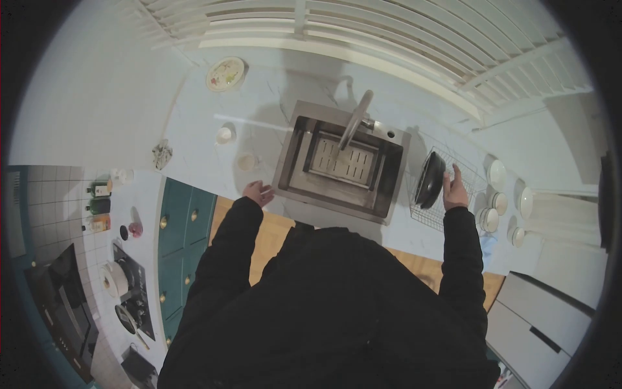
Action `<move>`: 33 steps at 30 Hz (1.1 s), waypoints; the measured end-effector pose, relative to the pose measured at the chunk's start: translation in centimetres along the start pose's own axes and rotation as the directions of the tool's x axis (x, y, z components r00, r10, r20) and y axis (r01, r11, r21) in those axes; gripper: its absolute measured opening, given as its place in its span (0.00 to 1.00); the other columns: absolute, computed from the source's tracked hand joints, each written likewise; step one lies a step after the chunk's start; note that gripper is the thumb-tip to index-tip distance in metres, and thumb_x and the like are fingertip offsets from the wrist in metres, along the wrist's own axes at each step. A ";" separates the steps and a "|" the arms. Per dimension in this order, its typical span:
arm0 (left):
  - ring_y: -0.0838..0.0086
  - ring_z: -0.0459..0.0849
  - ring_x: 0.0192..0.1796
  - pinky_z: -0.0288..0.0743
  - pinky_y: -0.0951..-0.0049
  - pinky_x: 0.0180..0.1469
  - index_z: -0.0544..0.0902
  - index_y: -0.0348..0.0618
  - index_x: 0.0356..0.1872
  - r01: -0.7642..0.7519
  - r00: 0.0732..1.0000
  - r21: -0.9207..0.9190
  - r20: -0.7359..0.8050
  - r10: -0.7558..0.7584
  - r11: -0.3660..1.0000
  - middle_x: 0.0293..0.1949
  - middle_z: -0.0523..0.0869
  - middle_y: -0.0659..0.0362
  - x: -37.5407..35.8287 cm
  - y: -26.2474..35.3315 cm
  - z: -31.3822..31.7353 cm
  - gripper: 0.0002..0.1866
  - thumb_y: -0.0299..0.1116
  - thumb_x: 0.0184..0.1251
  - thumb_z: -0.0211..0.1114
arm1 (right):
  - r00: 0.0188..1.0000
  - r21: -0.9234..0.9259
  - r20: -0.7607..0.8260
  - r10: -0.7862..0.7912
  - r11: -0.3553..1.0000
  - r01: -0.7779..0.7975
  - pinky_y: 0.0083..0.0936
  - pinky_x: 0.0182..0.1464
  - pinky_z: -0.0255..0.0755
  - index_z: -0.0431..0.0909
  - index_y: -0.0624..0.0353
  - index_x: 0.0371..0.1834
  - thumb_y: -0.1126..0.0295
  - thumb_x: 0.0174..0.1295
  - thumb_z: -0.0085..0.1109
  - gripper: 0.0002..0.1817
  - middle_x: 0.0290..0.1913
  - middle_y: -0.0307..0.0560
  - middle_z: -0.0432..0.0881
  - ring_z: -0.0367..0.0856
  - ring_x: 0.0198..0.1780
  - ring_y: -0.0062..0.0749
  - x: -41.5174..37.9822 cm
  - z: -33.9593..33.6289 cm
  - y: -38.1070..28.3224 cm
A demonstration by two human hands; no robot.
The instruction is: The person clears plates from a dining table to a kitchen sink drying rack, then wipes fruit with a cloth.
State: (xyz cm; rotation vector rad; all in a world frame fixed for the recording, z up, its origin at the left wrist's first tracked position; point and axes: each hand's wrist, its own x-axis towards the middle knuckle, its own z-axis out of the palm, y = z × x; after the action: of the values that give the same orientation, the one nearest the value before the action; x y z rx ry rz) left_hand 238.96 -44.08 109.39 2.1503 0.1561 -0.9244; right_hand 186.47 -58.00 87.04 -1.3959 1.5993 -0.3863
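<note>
Right now I am watching my right hand (455,192) resting, fingers extended and held together, against the dark pan (430,179), which is standing on edge in the wire rack (424,217). The pan is lying just to that hand's inner side, touching it, its long axis running away from me. My left hand (258,192) is hovering loosely spread, holding nothing, well apart across the sink (293,149), with a small cup (246,161) just beyond its fingertips.

Black pan (430,179) stood on edge in wire dish rack (453,170), right of sink; rim touched by right hand (454,189).
</note>
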 end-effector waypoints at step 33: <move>0.45 0.80 0.50 0.73 0.53 0.51 0.59 0.46 0.73 -0.413 0.909 0.747 0.371 0.190 0.521 0.58 0.77 0.38 1.2 1.2 4.1 0.30 0.35 0.69 0.43 | 0.613 0.315 0.773 -0.161 0.937 -0.151 0.36 0.45 0.77 0.60 0.57 0.66 0.52 0.77 0.44 0.24 0.55 0.57 0.75 0.83 0.43 0.41 -9.4 19.6 -31.6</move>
State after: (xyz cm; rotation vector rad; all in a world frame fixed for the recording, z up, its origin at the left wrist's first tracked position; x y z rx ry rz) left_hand 238.00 -48.00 107.56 2.7096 -0.9560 -1.1717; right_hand 219.97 -52.54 104.82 -1.0486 0.7238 -0.0113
